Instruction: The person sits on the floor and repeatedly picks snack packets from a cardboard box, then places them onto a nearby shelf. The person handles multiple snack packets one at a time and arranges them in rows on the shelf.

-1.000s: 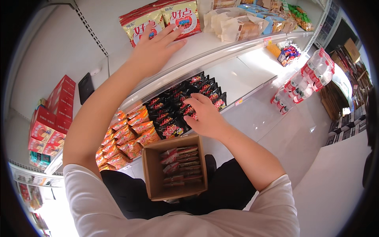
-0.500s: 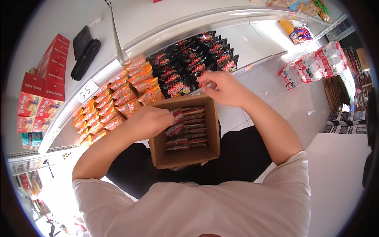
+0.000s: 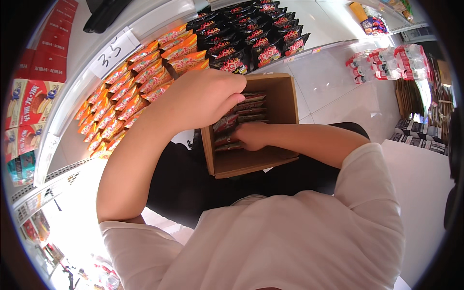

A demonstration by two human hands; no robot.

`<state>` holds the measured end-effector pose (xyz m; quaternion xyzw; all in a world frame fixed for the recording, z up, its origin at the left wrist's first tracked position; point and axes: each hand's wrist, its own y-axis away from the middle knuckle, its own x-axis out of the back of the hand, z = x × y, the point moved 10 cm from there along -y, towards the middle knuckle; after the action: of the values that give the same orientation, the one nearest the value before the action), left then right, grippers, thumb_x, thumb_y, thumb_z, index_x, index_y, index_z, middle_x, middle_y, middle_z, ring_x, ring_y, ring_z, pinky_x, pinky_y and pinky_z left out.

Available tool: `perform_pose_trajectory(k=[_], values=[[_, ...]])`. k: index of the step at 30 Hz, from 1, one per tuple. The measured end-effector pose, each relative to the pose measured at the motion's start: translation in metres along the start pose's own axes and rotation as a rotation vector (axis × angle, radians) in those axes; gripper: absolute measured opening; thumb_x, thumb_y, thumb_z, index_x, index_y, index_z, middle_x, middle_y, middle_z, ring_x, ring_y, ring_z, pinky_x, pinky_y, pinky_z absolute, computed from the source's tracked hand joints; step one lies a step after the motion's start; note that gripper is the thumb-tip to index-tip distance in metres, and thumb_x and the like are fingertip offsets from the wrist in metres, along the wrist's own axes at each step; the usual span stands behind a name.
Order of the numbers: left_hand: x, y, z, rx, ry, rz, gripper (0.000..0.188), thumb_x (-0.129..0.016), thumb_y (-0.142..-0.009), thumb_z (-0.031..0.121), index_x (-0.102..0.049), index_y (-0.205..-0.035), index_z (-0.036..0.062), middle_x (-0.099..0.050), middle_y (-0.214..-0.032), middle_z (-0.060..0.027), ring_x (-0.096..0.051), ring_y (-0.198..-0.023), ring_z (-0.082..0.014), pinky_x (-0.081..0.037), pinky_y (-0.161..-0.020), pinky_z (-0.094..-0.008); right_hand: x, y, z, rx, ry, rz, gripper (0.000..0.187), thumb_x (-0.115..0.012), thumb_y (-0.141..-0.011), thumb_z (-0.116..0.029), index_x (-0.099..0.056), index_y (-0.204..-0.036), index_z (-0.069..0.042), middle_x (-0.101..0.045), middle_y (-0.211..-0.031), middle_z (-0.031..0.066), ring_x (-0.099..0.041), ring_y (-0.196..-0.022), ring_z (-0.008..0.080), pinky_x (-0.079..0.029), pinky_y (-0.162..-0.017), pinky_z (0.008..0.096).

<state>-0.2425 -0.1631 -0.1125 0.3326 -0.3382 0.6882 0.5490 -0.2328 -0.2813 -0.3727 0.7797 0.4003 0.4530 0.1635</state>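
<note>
An open brown cardboard box (image 3: 285,96) rests at my lap, with flat reddish snack packets (image 3: 253,105) standing in rows inside. My right hand (image 3: 252,136) reaches down into the box, its fingers curled at the near packets; the fingertips are partly hidden. Over the box's far left corner is my left hand (image 3: 208,99), closed, fingers and thumb drawn together. Whatever it may hold is hidden. Just beyond it on the shelf stand rows of orange snack bags (image 3: 145,75) and black snack bags (image 3: 263,36).
A clear shelf edge with a white tag (image 3: 115,52) curves along the left. Red boxes (image 3: 36,101) are stacked at far left, a teal pack (image 3: 21,168) below them. Shrink-wrapped bottles (image 3: 386,63) stand on the floor at right, near a white surface (image 3: 420,193).
My right hand has moved from beside the black bags down into the box. My left hand has come out of the box to its far left corner. The view has shifted.
</note>
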Motion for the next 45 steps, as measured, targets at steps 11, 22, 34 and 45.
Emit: perform_pose_trajectory(k=[11, 22, 34, 45], values=[[0.007, 0.019, -0.017, 0.058, -0.023, -0.007, 0.015, -0.066, -0.099, 0.019, -0.061, -0.094, 0.0063, -0.065, -0.087, -0.0109, -0.066, -0.088, -0.0347, -0.052, -0.075, -0.0478, -0.052, -0.078, 0.031, -0.273, 0.112, 0.032, 0.025, -0.072, -0.088, -0.008, -0.079, -0.112, -0.007, -0.076, -0.113, 0.0213, -0.074, -0.111, 0.0364, -0.061, -0.091, 0.0486], [0.010, 0.013, -0.020, 0.052, -0.051, -0.041, 0.017, -0.068, -0.099, 0.020, -0.067, -0.110, 0.0079, -0.070, -0.101, -0.0104, -0.067, -0.100, -0.0323, -0.055, -0.083, -0.0455, -0.036, -0.068, 0.028, -0.088, 0.150, -0.039, 0.028, -0.071, -0.089, -0.010, -0.078, -0.116, -0.015, -0.076, -0.113, 0.0149, -0.072, -0.112, 0.0353, -0.058, -0.094, 0.0466], [-0.022, 0.019, -0.005, 0.286, 1.187, -0.300, 0.113, -0.059, -0.088, 0.086, -0.042, -0.158, -0.0001, -0.068, -0.134, -0.0202, -0.069, -0.121, -0.0308, -0.053, -0.106, -0.0440, 0.192, 0.139, -0.066, 0.160, -0.516, 0.088, 0.003, -0.064, -0.102, -0.006, -0.064, -0.103, -0.003, -0.066, -0.088, 0.0058, -0.061, -0.077, 0.0167, -0.047, -0.071, 0.0331], [-0.035, 0.005, -0.006, 0.511, 1.165, -0.059, 0.042, -0.075, -0.097, 0.007, -0.063, -0.137, -0.0010, -0.074, -0.124, -0.0072, -0.067, -0.112, -0.0126, -0.054, -0.099, -0.0340, 0.244, 0.203, 0.002, 0.253, -1.003, 0.709, 0.009, -0.063, -0.105, -0.007, -0.062, -0.104, 0.001, -0.072, -0.092, 0.0053, -0.061, -0.079, 0.0068, -0.048, -0.068, 0.0276]])
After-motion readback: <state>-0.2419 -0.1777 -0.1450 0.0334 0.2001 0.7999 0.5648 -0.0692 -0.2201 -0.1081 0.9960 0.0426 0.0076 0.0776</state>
